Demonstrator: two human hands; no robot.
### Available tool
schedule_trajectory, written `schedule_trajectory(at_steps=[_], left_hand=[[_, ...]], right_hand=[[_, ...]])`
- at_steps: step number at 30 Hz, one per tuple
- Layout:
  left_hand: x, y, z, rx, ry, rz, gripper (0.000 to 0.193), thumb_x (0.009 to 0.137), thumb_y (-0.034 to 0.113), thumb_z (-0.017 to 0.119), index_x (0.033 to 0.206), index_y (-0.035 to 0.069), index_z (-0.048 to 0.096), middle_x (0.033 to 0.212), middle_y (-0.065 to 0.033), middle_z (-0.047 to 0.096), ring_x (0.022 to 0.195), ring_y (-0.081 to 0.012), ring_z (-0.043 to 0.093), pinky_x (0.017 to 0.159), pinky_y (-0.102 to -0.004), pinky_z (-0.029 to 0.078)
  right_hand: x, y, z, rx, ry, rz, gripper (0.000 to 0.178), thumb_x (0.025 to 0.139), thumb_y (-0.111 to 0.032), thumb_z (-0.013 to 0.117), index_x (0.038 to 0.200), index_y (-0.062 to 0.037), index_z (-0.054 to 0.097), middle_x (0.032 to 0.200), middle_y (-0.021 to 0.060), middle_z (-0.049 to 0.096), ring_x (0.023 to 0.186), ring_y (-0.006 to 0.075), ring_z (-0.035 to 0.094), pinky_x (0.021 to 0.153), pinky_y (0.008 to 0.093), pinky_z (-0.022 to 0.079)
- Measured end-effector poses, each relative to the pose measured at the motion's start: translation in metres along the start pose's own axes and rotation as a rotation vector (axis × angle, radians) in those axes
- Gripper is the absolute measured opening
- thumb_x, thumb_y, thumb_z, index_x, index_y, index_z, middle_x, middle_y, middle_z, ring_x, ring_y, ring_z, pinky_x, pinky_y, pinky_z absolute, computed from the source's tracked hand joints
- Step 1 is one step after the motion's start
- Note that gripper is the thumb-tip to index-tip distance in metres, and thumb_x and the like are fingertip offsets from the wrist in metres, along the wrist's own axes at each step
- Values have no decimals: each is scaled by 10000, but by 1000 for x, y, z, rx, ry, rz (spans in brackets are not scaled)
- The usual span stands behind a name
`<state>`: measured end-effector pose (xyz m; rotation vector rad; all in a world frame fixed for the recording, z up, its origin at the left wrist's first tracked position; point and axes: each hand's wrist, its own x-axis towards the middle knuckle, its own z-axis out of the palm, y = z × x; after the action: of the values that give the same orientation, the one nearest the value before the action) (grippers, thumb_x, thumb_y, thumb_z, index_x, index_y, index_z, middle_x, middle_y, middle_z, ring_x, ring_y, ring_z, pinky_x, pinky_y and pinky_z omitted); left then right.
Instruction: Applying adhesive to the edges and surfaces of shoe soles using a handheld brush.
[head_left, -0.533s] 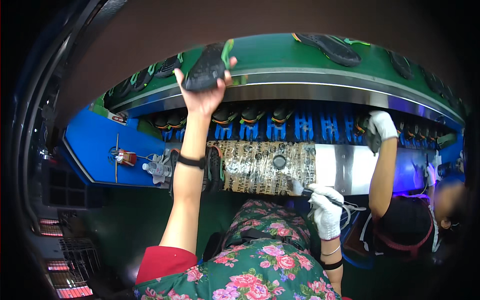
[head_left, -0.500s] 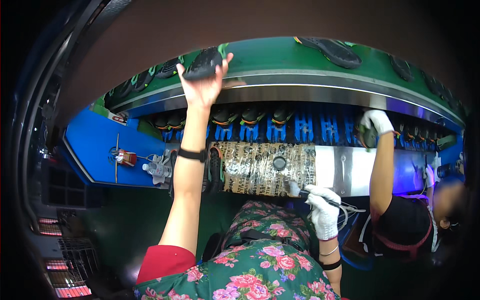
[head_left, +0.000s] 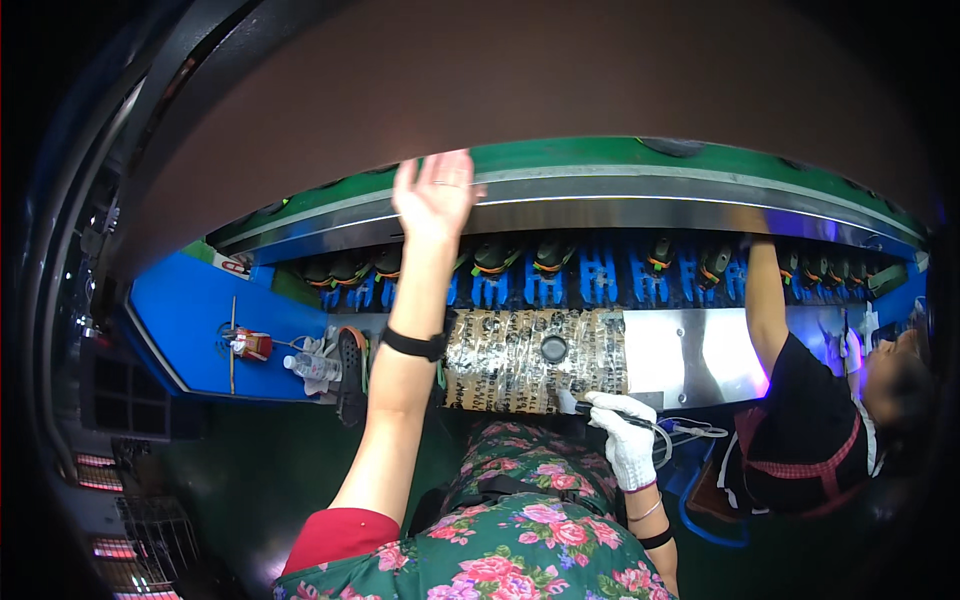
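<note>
My bare left hand [head_left: 437,198] is raised in front of the metal edge of the upper green conveyor [head_left: 560,155]. Its fingers are spread with nothing seen in them, and their tips reach the dark overhang. In a white knit glove, my right hand [head_left: 624,440] is closed round a brush [head_left: 572,402], whose pale bristles are over the front edge of the tape-covered work surface [head_left: 490,350]. A small round black dish [head_left: 554,347] sits on that surface. Beside my left forearm stand dark clogs [head_left: 352,368], partly hidden by the arm.
Below the upper conveyor, dark shoes [head_left: 494,256] rest on blue racks [head_left: 598,275]. A clear bottle [head_left: 314,367] and a small red box [head_left: 252,345] are at the left. A co-worker [head_left: 800,410] reaches up at the right. White cords [head_left: 695,430] hang near my right hand.
My left hand has let go of a dark shoe, which is out of sight now. The view has tilted. The co-worker's gloved hand, with a shoe in it before, has moved up out of sight.
</note>
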<state>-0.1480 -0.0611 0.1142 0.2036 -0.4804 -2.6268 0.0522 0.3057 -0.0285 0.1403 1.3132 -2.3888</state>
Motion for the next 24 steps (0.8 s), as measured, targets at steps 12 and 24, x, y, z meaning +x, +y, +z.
schedule_trajectory(at_steps=[12,24], left_hand=[[24,79,-20,2068,-89,1464,184,909,168,751,1077,139,820,877,-57,566,874,-229,549,791,-371,480],[45,107,-30,2334,-147,1481,169,848,166,789,1009,137,833,900,-72,561,913,-252,559,821,-402,492]], right_hand=[[-21,10,-33,20,168,-89,222,788,77,745,1008,61,761,1029,182,766,837,199,728,691,280,589],[-9,15,-34,-2,109,-68,225,791,76,746,1014,53,760,1039,183,769,836,189,729,698,271,584]])
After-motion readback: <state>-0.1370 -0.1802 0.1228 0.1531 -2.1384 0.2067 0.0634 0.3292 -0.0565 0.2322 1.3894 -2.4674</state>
